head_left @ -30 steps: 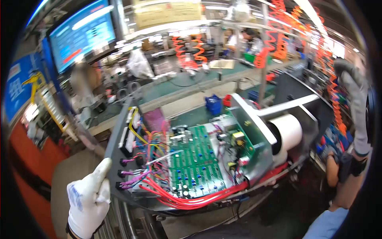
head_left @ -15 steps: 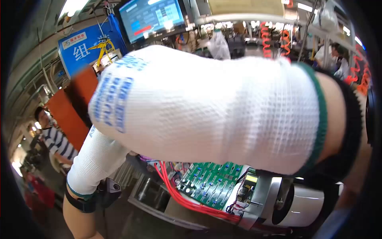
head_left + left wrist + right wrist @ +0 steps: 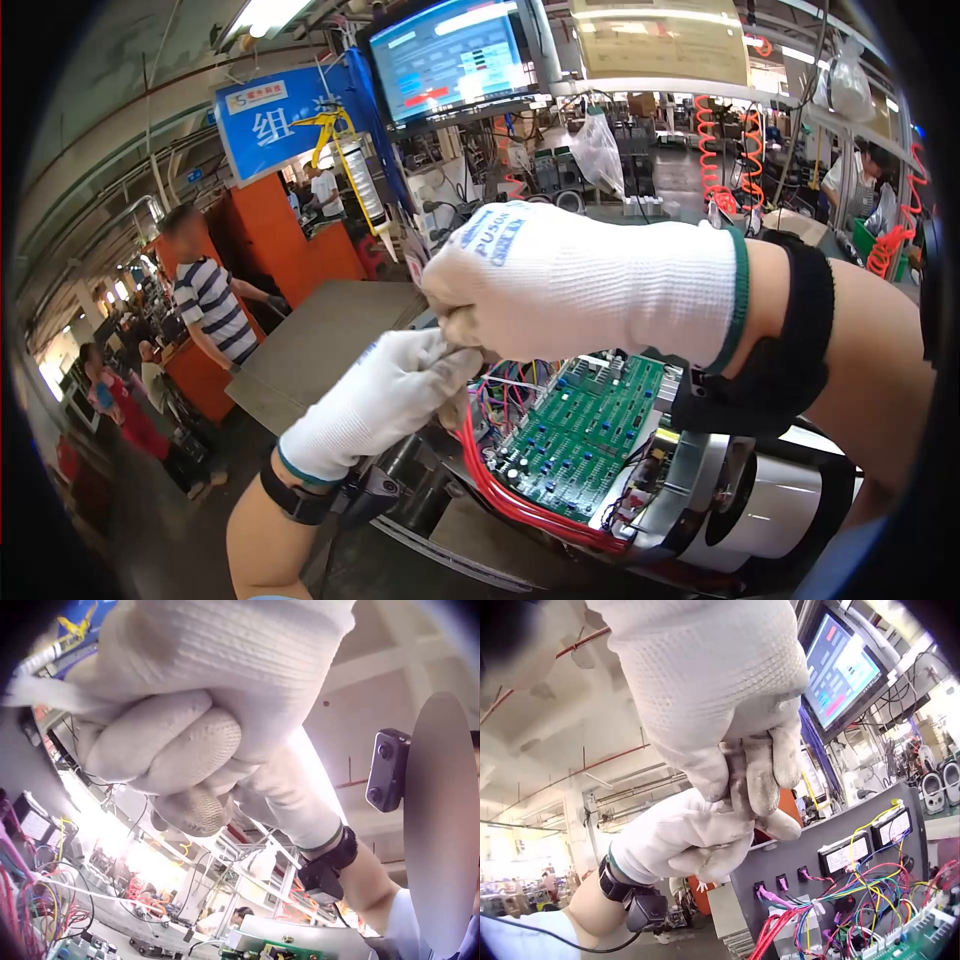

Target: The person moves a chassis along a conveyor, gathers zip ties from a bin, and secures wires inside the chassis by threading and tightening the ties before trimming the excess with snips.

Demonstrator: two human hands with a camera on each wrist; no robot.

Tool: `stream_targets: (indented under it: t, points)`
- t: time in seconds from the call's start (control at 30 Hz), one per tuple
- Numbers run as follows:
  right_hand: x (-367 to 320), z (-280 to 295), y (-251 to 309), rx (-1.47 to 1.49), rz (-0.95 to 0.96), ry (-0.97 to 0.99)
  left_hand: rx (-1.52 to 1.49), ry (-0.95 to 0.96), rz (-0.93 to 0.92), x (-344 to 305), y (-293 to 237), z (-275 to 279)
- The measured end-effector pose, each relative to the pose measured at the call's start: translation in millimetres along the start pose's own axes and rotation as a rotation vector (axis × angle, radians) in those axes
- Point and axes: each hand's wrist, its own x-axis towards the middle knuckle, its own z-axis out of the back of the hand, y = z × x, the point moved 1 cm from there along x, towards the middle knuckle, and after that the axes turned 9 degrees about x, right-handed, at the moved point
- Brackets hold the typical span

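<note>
Both hands wear white knit gloves and meet above the left end of an open electronics chassis. In the head view the left hand (image 3: 385,400) is lower left, its fingers curled against those of the right hand (image 3: 560,280). The left wrist view has the left hand (image 3: 202,690) close up with bent fingers. From the right wrist view, the right hand (image 3: 720,697) has its curled fingertips touching the left hand (image 3: 686,836). No object shows between them; their contact area is partly hidden. Below are a green circuit board (image 3: 590,430) and red cables (image 3: 500,495).
A monitor (image 3: 450,60) hangs above, beside a blue sign (image 3: 275,120) and a yellow caulking gun (image 3: 355,175). A large white cylinder (image 3: 780,505) lies in the chassis at right. A person in a striped shirt (image 3: 215,310) stands by a grey table (image 3: 330,330).
The right hand has come from the far right across the chassis to meet the left hand. The left hand has left the chassis's side panel. The head view has turned left.
</note>
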Motion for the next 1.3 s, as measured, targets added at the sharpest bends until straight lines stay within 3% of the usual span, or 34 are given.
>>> stream_targets:
  t: [0.1,0.13,0.17,0.2,0.23,0.27,0.3,0.33,0.4,0.43,0.53,0.6,0.67,0.73,0.8,0.87,0.93,1.0,1.07,1.13,1.17,1.2,1.27,1.3]
  points:
    - [-10,31,36,0.079,-0.028,0.007,0.021,-0.008,-0.034,-8,25,2]
    - [10,57,63,0.163,-0.623,0.31,0.116,-0.157,-0.163,-11,49,12]
    - [10,56,51,0.17,-0.606,0.266,0.212,-0.304,-0.294,-11,65,23]
    - [5,52,38,0.179,-0.592,0.219,0.49,-0.458,-0.223,-19,57,34]
    - [-6,50,43,-0.035,-0.382,0.129,0.263,-0.632,-0.249,-17,58,33]
    - [10,53,26,0.033,-0.608,0.282,0.027,-0.8,-0.259,-16,59,30]
    - [10,42,7,0.017,-0.297,0.18,-0.001,-0.843,-0.273,-11,43,17]
    - [9,28,-12,-0.011,0.021,0.079,-0.02,-0.84,-0.297,-6,24,2]
    - [40,13,-14,-0.038,0.1,0.154,-0.237,-0.637,-0.232,3,23,-11]
    - [44,11,-9,-0.042,0.016,0.187,-0.223,-0.595,-0.076,1,20,-12]
    - [45,12,-11,0.177,-0.27,0.386,-0.185,-0.52,-0.06,1,33,-12]
    - [47,10,-41,0.22,-0.208,0.461,-0.199,-0.533,-0.047,1,45,-18]
    - [45,10,-69,-0.155,-0.316,0.544,-0.126,-0.448,0.006,-4,59,-18]
    - [36,13,-74,-0.286,-0.291,0.562,-0.11,-0.415,0.04,-2,66,-23]
    - [32,-13,-98,-0.11,-0.088,0.478,0.034,-0.384,-0.013,-2,66,-21]
    - [25,-38,-102,0.157,-0.092,0.437,0.12,-0.408,-0.017,2,60,-23]
    - [11,-40,-96,0.044,-0.228,0.46,0.213,-0.418,-0.02,7,55,-24]
    - [-5,-47,-117,-0.215,-0.228,0.42,0.335,-0.412,-0.076,12,51,-25]
    - [-19,-35,-124,-0.371,-0.394,0.519,0.358,-0.427,-0.069,21,48,-30]
    - [-30,-26,-129,-0.337,-0.55,0.612,0.507,-0.497,-0.124,29,41,-33]
    - [-27,-27,-134,-0.28,-0.708,0.644,0.526,-0.555,-0.272,40,50,-36]
    - [-29,-38,-162,-0.262,-0.651,0.721,0.524,-0.546,-0.264,45,48,-36]
    - [-30,-35,-189,-0.02,-0.809,0.792,0.683,-0.433,-0.144,58,43,-39]
    - [-36,-31,-195,0.14,-0.82,0.73,0.73,-0.448,-0.123,67,49,-43]
